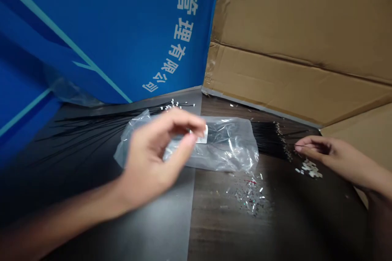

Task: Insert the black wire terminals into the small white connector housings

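My left hand [156,151] is raised over the dark table, thumb and forefinger pinched on a small white connector [202,134]. Under it lies a clear plastic bag [226,147]. My right hand [321,153] rests on the table at the right, fingertips pinched on a thin black wire [301,145] at the end of a bundle of black wires [268,138] with metal tips. A small heap of white connectors [309,169] lies just below that hand.
A fan of finished black wires with white ends [122,116] lies at the back left. Scraps of small clear and metal bits [249,195] litter the table's middle. A blue printed board [107,28] and brown cardboard [300,49] wall the back.
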The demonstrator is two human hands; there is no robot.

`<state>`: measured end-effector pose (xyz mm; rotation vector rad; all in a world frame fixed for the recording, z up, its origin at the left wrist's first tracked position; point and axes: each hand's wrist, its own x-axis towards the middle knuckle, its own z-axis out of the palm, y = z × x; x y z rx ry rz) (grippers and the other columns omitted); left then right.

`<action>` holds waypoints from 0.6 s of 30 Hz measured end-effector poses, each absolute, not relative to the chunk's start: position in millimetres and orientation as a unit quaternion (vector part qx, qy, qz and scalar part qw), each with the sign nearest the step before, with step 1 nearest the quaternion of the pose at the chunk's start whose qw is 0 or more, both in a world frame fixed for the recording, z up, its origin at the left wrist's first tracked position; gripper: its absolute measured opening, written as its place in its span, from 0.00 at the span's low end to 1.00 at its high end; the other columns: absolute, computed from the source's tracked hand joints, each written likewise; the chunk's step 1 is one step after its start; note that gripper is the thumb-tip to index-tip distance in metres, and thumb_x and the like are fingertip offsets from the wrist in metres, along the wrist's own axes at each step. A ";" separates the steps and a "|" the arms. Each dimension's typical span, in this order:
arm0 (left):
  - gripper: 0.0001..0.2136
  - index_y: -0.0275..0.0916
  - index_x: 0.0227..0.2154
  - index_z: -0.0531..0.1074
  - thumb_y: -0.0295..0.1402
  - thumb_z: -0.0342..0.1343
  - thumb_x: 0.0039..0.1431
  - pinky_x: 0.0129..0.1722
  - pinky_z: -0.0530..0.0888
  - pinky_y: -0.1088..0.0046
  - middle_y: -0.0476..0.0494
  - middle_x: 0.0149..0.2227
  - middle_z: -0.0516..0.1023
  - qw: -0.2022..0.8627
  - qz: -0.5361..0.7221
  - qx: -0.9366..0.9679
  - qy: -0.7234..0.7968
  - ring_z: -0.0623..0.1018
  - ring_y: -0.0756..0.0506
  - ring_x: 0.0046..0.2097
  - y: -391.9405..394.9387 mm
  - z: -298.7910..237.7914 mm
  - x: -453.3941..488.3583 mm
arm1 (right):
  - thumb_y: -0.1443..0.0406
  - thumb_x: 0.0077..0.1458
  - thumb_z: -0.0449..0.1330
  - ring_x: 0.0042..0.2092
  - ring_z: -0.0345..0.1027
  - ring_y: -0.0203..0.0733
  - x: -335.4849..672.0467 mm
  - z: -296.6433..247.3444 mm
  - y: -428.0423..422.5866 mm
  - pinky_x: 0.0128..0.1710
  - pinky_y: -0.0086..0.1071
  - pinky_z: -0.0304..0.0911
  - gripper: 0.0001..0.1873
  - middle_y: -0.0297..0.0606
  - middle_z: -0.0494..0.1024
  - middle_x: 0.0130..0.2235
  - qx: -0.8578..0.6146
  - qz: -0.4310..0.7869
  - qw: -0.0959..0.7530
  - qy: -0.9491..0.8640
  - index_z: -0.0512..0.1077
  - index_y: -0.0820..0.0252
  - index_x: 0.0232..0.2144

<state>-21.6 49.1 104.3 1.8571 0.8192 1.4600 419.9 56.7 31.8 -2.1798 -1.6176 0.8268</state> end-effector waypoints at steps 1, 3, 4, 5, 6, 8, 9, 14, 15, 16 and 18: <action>0.09 0.38 0.46 0.81 0.22 0.59 0.68 0.43 0.81 0.69 0.42 0.41 0.83 0.315 0.532 0.717 0.321 0.82 0.46 0.42 41.6 88.4 -11.6 | 0.43 0.40 0.73 0.30 0.71 0.46 422.2 33.3 54.8 0.32 0.37 0.65 0.25 0.42 0.81 0.28 -0.750 0.311 0.169 -0.559 0.82 0.57 0.30; 0.10 0.36 0.43 0.80 0.17 0.57 0.66 0.46 0.80 0.70 0.41 0.40 0.82 0.304 0.479 0.758 0.321 0.82 0.47 0.43 24.4 55.7 5.8 | 0.40 0.40 0.75 0.32 0.73 0.45 424.9 36.6 51.3 0.33 0.36 0.67 0.29 0.45 0.83 0.31 -0.733 0.359 0.202 -0.541 0.83 0.57 0.32; 0.12 0.34 0.44 0.79 0.16 0.56 0.64 0.45 0.80 0.71 0.40 0.40 0.82 0.311 0.462 0.778 0.290 0.82 0.47 0.42 16.3 41.0 12.3 | 0.39 0.41 0.75 0.34 0.75 0.45 425.2 38.2 49.7 0.34 0.35 0.69 0.30 0.46 0.83 0.33 -0.726 0.383 0.218 -0.528 0.83 0.57 0.33; 0.13 0.33 0.46 0.78 0.15 0.55 0.64 0.43 0.80 0.72 0.38 0.41 0.81 0.323 0.446 0.793 0.260 0.81 0.47 0.42 9.4 28.7 17.0 | 0.39 0.42 0.75 0.35 0.76 0.45 425.0 39.7 48.2 0.36 0.34 0.70 0.30 0.48 0.84 0.34 -0.720 0.404 0.234 -0.514 0.83 0.57 0.33; 0.14 0.33 0.46 0.78 0.14 0.55 0.63 0.42 0.80 0.72 0.37 0.41 0.81 0.331 0.437 0.801 0.241 0.81 0.47 0.40 4.2 18.9 20.0 | 0.39 0.43 0.75 0.35 0.77 0.44 424.2 41.2 47.1 0.36 0.34 0.71 0.30 0.48 0.84 0.34 -0.715 0.421 0.250 -0.499 0.83 0.58 0.34; 0.15 0.33 0.46 0.77 0.14 0.53 0.62 0.40 0.80 0.72 0.36 0.40 0.80 0.337 0.417 0.814 0.223 0.81 0.47 0.39 -0.8 7.2 21.9 | 0.42 0.43 0.77 0.33 0.77 0.41 421.1 44.1 45.8 0.34 0.31 0.71 0.29 0.48 0.84 0.33 -0.711 0.442 0.278 -0.471 0.83 0.58 0.35; 0.15 0.33 0.46 0.77 0.14 0.52 0.62 0.39 0.79 0.72 0.36 0.40 0.80 0.338 0.406 0.820 0.220 0.81 0.46 0.39 -1.1 4.4 21.4 | 0.44 0.43 0.78 0.32 0.76 0.40 419.0 45.3 45.6 0.32 0.29 0.70 0.28 0.46 0.83 0.31 -0.710 0.448 0.290 -0.459 0.84 0.59 0.35; 0.15 0.34 0.45 0.77 0.15 0.50 0.65 0.40 0.77 0.73 0.38 0.39 0.80 0.347 0.340 0.847 0.216 0.79 0.47 0.37 4.0 2.3 17.0 | 0.51 0.39 0.82 0.32 0.77 0.38 410.4 47.0 48.4 0.31 0.22 0.71 0.24 0.46 0.84 0.31 -0.709 0.466 0.349 -0.398 0.86 0.62 0.34; 0.15 0.35 0.45 0.77 0.15 0.49 0.65 0.39 0.77 0.74 0.39 0.39 0.80 0.349 0.329 0.850 0.216 0.79 0.48 0.37 4.5 2.1 16.9 | 0.52 0.38 0.83 0.32 0.77 0.37 410.1 46.4 49.2 0.31 0.21 0.71 0.24 0.45 0.84 0.31 -0.711 0.465 0.366 -0.381 0.86 0.62 0.33; 0.14 0.35 0.45 0.77 0.16 0.49 0.65 0.39 0.77 0.74 0.39 0.40 0.79 0.353 0.320 0.852 0.217 0.79 0.48 0.37 4.8 1.9 17.0 | 0.54 0.35 0.84 0.31 0.77 0.36 410.2 45.6 50.0 0.31 0.20 0.72 0.24 0.44 0.84 0.31 -0.712 0.461 0.384 -0.364 0.86 0.62 0.32; 0.14 0.36 0.45 0.76 0.17 0.50 0.66 0.39 0.76 0.75 0.40 0.40 0.79 0.368 0.307 0.847 0.229 0.79 0.48 0.37 5.2 1.3 17.9 | 0.56 0.28 0.85 0.31 0.77 0.35 411.4 43.8 51.6 0.32 0.18 0.74 0.25 0.43 0.85 0.32 -0.713 0.452 0.424 -0.328 0.86 0.61 0.30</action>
